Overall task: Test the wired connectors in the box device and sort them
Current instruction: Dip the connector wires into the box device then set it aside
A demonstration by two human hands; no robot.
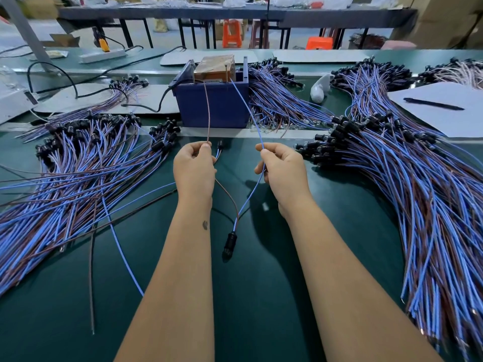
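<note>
My left hand [194, 165] pinches the brown wire [208, 111], my right hand [283, 165] the blue wire [248, 111]; both leads run up into the blue box device [213, 105] at the table's [261, 296] far edge. Their black connector [230, 241] hangs between my forearms.

The table [248, 296] wears a matt dark-green mat. The wires [431, 205] have smooth, faintly glossy blue and brown plastic sheathing, ending in glossy black plastic connectors [230, 241]. The box device [213, 105] looks like matt blue plastic, topped by brown cardboard [215, 66].
</note>
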